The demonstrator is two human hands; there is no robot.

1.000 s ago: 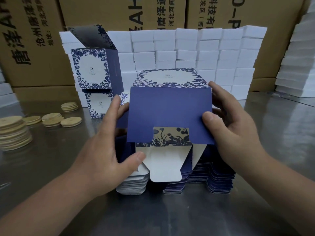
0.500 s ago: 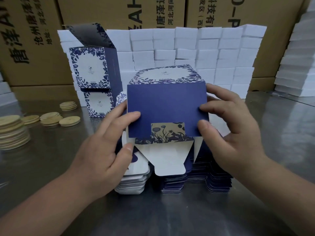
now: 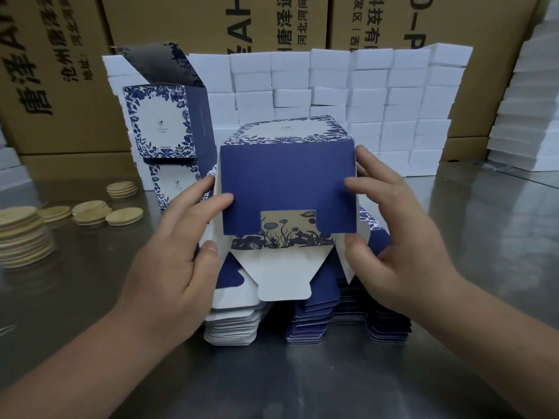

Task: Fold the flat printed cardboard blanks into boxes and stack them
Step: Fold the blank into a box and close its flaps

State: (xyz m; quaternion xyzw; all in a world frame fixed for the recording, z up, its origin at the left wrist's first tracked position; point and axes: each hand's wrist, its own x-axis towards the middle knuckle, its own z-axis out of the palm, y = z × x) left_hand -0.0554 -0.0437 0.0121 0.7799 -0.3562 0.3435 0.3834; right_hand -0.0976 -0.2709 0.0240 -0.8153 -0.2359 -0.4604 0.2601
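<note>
As the head camera looks down, a person holds a half-folded blue and white box (image 3: 286, 137) between both hands, raised just above a pile of flat blanks (image 3: 348, 322) on a steel bench (image 3: 272, 382). The left hand (image 3: 178, 261) grips the box's left edge, fingers curled onto the blue panel (image 3: 290, 189) and thumb pressing a side flap below. The right hand (image 3: 396, 246) mirrors it on the right edge, forefinger on the panel and thumb on the right side flap. Neither hand is spread wide; both are closed on the card.

The box's unfinished end faces the person. A white flap (image 3: 281, 276) with a rounded tongue hangs down from that end, midway between the two thumbs, its fold line running left to right from hand to hand. Above it, the blue panel has a notch showing a beige flower print. The next step is probably to swing this flap up and tuck it in, and both thumbs sit about equally near it.

Behind and to the left, two finished boxes (image 3: 163, 125) stand stacked, the top one with its lid open. Wooden discs (image 3: 18, 234) lie at the far left, white blocks (image 3: 363, 95) line the back, and brown cartons (image 3: 211, 22) rise behind them
</note>
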